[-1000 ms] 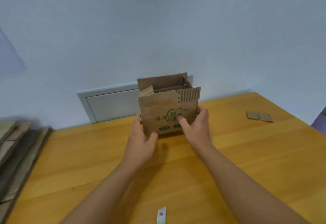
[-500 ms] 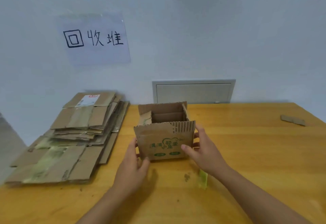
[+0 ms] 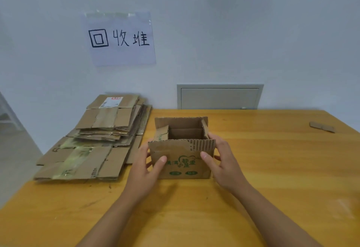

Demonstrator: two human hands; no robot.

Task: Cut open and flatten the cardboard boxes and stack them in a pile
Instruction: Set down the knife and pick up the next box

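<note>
A: Nearest to us, what are the hands doing?

B: Both grip the small cardboard box (image 3: 181,156) that stands upright on the wooden table (image 3: 272,169), near its middle. The left hand (image 3: 145,166) curls round the left corner, thumb on the printed front. The right hand (image 3: 224,162) does the same at the right corner, thumb on the front, fingers wrapped round the side.

A: And the box itself?

B: Open at the top, with ragged flaps and an inner divider showing. It is not flattened yet.

A: What might go wrong?

B: If they squeeze the sides inward, I judge the divider may resist and the walls may buckle crookedly instead of folding along the creases. The torn front edge looks weak, so a hard pull there could rip off a strip rather than open a seam. I see no blade, so any taped seam underneath would have to be torn by hand.

A: Further back?

B: The pile of flattened boxes (image 3: 93,145) lies to the left, overhanging the table's left edge. One more sheet set carelessly there could slide off. A cardboard scrap (image 3: 322,127) lies far right, and a handwritten sign (image 3: 119,38) hangs on the wall above the pile.
</note>
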